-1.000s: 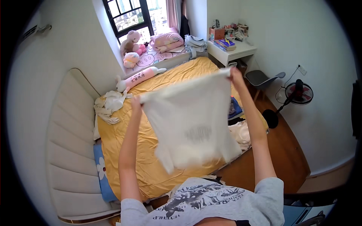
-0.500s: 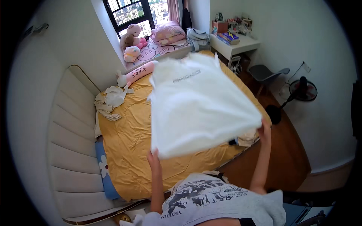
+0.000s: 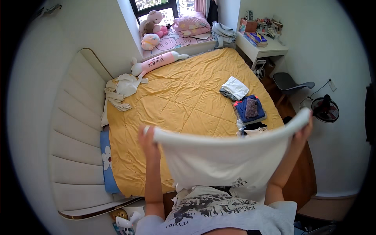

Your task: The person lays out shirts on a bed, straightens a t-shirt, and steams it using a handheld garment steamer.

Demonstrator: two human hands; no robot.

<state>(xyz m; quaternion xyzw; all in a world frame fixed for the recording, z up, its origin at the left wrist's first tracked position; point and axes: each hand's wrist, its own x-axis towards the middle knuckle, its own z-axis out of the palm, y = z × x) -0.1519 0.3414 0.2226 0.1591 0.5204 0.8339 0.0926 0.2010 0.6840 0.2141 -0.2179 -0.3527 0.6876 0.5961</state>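
Note:
I hold a white T-shirt [image 3: 219,156] up by one edge, stretched between both hands in front of my body. My left hand [image 3: 149,143] is closed on its left corner, over the near side of the bed. My right hand [image 3: 303,131] grips the right corner, somewhat higher and beyond the bed's right edge. Between them the upper edge sags, and the cloth hangs toward my grey printed shirt [image 3: 219,207], with a bit of dark print low on it. The cloth is slightly blurred by motion.
A yellow quilt [image 3: 184,94] covers the bed. Folded white [image 3: 236,87] and blue clothes [image 3: 243,107] lie along its right side, and crumpled pale clothes [image 3: 123,88] at the left. A long pink plush pillow [image 3: 158,62], grey chair [image 3: 289,83] and black fan [image 3: 325,109] stand around.
The T-shirt, earlier spread out over the bed with its collar end away from me, has swung down and toward me. Both hands have risen, uncovering the folded clothes on the bed.

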